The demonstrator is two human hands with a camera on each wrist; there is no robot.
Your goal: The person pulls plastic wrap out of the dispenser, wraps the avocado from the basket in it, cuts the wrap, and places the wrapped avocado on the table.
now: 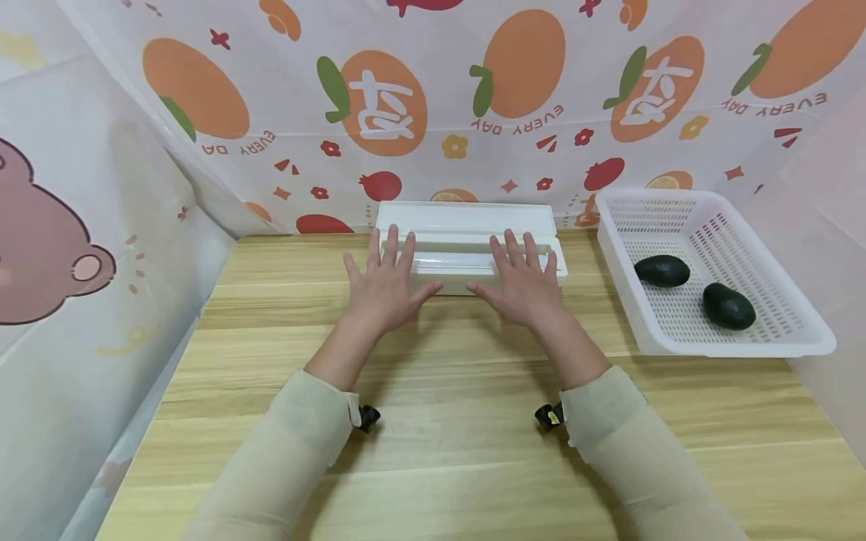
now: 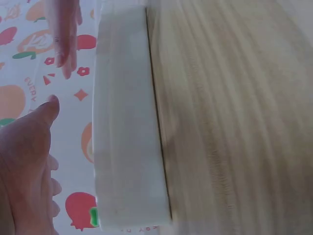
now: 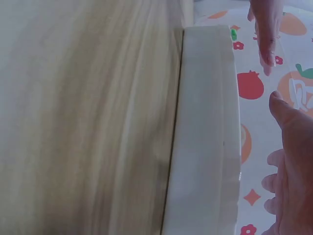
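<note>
A long white box [image 1: 452, 285] with its lid [image 1: 467, 216] tipped up stands at the back of the table, against the patterned cloth. A narrow trough runs along its inside; what lies in there is partly hidden. My left hand [image 1: 383, 289] is held over its left end, fingers spread and straight. Over the right end is my right hand [image 1: 524, 291], spread the same way, palm down. Both wrist views show the box's plain front side [image 2: 128, 122], with a gap between it and the hands. Neither hand holds anything.
To the right stands a white plastic basket [image 1: 744, 349] with slotted walls. Two dark green avocado-like fruits, one on the left [image 1: 662, 271] and one nearer [image 1: 728, 306], lie in it. A fruit-print cloth [image 1: 440, 90] hangs behind the wooden table [image 1: 460, 451].
</note>
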